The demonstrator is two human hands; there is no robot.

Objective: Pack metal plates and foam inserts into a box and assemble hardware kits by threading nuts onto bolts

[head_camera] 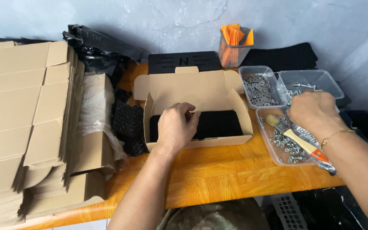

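**Hands at box and screw tray**

While flat cardboard blanks (pixel 22 119) fill 9 o'clock, 1 open cardboard box (pixel 199 106) sits centre w/ black pad (pixel 218 124) inside. Left hand (pixel 176 127), fingers curled, rests on pad at box front. 3 clear tubs at 3 o'clock; right hand (pixel 314 111), bunched, dips into screw tub (pixel 286 145), beside 1 brush (pixel 294 138).
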